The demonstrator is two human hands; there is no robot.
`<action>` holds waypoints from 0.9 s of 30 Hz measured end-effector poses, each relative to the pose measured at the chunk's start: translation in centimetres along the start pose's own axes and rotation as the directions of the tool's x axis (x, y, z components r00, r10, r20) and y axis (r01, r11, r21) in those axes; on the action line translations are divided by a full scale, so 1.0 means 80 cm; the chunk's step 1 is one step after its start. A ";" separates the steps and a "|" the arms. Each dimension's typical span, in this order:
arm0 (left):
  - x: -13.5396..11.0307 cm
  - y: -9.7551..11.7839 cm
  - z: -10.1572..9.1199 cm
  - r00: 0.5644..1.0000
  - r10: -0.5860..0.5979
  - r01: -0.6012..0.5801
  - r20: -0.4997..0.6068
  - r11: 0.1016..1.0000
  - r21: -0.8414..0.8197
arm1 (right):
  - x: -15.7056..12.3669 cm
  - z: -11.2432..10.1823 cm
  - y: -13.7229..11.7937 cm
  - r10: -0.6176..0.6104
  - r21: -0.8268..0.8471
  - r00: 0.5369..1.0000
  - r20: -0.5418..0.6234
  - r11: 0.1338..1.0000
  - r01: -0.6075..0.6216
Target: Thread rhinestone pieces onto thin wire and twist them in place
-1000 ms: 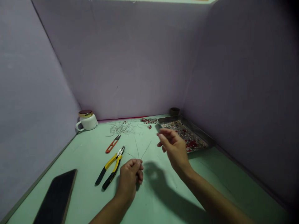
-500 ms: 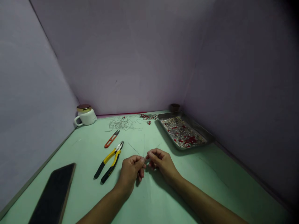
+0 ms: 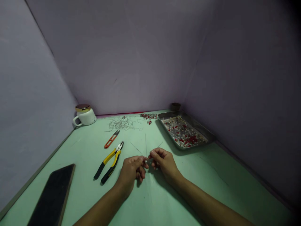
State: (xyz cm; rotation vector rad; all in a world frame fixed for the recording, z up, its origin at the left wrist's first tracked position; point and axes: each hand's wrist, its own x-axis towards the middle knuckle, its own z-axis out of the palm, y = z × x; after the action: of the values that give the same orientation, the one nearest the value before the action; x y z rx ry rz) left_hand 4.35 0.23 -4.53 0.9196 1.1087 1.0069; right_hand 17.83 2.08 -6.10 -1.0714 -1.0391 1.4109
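Note:
Thin wire (image 3: 146,144) spreads in several fine strands from between my two hands, one strand pointing straight up and others slanting left and right. My left hand (image 3: 133,169) pinches it between thumb and forefinger. A small pale bead (image 3: 146,161) shows at those fingertips. Close by on the right, my right hand (image 3: 163,160) is closed in a pinch on the wire, its thumb against the forefinger. Combination pliers (image 3: 110,161) with yellow and black handles lie left of my left hand, jaws pointing away. Beyond them lie orange thread snips (image 3: 112,139).
A metal tray (image 3: 170,138) of white and red beads stands at the right. Tangled wire (image 3: 119,123) and a pile of red beaded pieces (image 3: 148,116) lie at the back. A white mug (image 3: 86,117), a dark pot (image 3: 175,106) and a phone (image 3: 53,194) are also on the table.
My left fingertips have shifted slightly, and the pale bead now shows at them. Both hands keep their pinch on the wire. The whole view has moved a little.

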 end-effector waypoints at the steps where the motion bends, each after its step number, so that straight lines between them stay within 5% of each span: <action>1: -0.001 0.000 0.000 1.000 0.002 -0.002 -0.002 1.000 0.000 | 0.000 0.000 0.000 0.000 -0.005 1.000 0.000 1.000 0.000; 10: -0.003 0.000 0.002 0.995 0.055 -0.057 -0.080 0.998 -0.027 | -0.008 0.004 -0.005 0.081 0.059 0.992 0.092 0.994 -0.087; 15: -0.001 0.000 0.001 0.994 0.050 -0.056 -0.096 0.997 -0.059 | -0.014 0.008 -0.004 0.144 -0.052 0.967 0.209 0.989 -0.136; 27: -0.003 0.003 -0.001 0.999 0.052 -0.053 -0.016 0.995 -0.082 | -0.012 0.009 -0.006 0.185 -0.035 0.972 0.148 0.983 -0.182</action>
State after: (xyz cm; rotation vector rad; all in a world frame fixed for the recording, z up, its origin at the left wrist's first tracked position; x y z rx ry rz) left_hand 4.19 0.09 -4.22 0.8801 1.0508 1.0957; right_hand 17.29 1.10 -5.40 -1.1128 -1.0867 1.6540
